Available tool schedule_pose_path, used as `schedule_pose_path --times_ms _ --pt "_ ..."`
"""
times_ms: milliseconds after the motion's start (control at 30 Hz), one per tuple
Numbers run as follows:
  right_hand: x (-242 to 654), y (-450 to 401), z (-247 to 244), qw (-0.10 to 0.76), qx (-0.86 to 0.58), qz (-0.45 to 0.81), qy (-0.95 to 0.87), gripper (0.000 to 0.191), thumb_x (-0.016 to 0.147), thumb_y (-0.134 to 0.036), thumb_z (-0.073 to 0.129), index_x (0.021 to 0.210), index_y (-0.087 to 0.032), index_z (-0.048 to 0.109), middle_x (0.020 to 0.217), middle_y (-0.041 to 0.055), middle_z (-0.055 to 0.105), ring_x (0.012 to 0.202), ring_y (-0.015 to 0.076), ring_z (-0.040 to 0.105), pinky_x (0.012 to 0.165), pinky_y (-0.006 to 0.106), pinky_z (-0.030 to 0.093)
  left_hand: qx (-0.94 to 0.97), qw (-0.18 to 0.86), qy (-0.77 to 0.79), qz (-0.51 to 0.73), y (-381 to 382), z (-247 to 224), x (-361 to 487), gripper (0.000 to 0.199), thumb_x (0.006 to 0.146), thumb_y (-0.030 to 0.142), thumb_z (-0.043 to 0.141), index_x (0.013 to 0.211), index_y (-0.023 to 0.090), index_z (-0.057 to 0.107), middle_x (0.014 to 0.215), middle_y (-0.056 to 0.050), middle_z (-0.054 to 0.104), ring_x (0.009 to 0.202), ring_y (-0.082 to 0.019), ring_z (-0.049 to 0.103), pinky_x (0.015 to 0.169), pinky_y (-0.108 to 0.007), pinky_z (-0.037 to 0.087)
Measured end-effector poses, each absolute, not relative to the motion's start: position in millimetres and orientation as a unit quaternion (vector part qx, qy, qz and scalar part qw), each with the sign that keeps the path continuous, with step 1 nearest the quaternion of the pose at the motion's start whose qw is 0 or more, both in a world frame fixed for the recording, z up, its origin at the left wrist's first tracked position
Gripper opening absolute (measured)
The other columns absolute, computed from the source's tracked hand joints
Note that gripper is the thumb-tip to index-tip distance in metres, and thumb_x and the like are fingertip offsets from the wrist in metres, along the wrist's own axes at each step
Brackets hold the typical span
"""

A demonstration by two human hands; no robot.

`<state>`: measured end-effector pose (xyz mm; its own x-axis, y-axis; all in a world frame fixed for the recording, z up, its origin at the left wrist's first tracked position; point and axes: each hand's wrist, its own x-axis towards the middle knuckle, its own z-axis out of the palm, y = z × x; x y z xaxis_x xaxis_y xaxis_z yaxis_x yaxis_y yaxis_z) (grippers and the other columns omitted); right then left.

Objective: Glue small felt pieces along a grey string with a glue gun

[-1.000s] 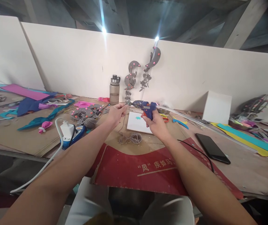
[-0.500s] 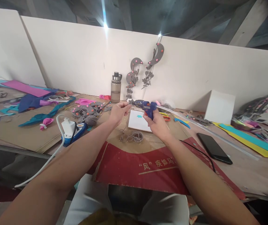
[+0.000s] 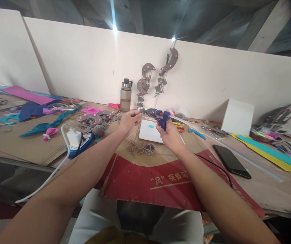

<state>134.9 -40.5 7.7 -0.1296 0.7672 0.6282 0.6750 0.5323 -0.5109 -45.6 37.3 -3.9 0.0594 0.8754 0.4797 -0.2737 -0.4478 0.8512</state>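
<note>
My right hand (image 3: pixel 170 135) is wrapped round the handle of a blue glue gun (image 3: pixel 162 118), whose nozzle points left. A long clear glue stick (image 3: pixel 211 135) runs out of its back to the right. My left hand (image 3: pixel 130 122) pinches a small piece at the nozzle tip; it looks grey and white but is too small to make out. Below the gun lies a white board (image 3: pixel 149 134) with a small turquoise shape (image 3: pixel 151 126) on it. Grey cord (image 3: pixel 148 148) lies coiled in front, on brown and red cardboard (image 3: pixel 145 179).
A bottle (image 3: pixel 125 96) stands by the wall, near hanging grey moon ornaments (image 3: pixel 172 61). A white charger (image 3: pixel 74 138) in a blue power strip and grey felt pieces (image 3: pixel 94 120) lie left. Scissors (image 3: pixel 179 128), a phone (image 3: pixel 232 161) and coloured sheets (image 3: pixel 272 152) lie right.
The glue stick's far end has dipped slightly. Both hands keep nearly the same position and hold, with the nozzle still at the small piece.
</note>
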Motion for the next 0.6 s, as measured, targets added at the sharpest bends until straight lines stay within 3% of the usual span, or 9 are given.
schedule_pose_path --times_ms 433,600 --pt "134.1 -41.2 7.9 0.451 -0.474 0.057 -0.754 0.025 0.084 -0.029 0.046 0.107 -0.020 0.049 0.092 0.0075 0.058 0.081 0.0217 0.053 0.079 0.041 0.045 0.580 0.445 0.261 0.630 37.7 -5.4 -46.2 0.027 0.069 0.032 0.070 0.059 0.014 0.052 0.056 0.003 0.045 0.048 -0.005 0.035 0.047 -0.022 0.026" --pt "134.1 -40.5 7.9 0.466 -0.478 0.091 -0.739 0.026 0.082 -0.029 0.048 0.106 -0.021 0.047 0.090 0.0057 0.057 0.071 0.0176 0.052 0.067 0.036 0.047 0.574 0.454 0.264 0.629 38.7 -6.1 -46.5 0.025 0.068 0.032 0.071 0.061 0.014 0.055 0.056 0.003 0.045 0.048 -0.005 0.036 0.046 -0.021 0.026"
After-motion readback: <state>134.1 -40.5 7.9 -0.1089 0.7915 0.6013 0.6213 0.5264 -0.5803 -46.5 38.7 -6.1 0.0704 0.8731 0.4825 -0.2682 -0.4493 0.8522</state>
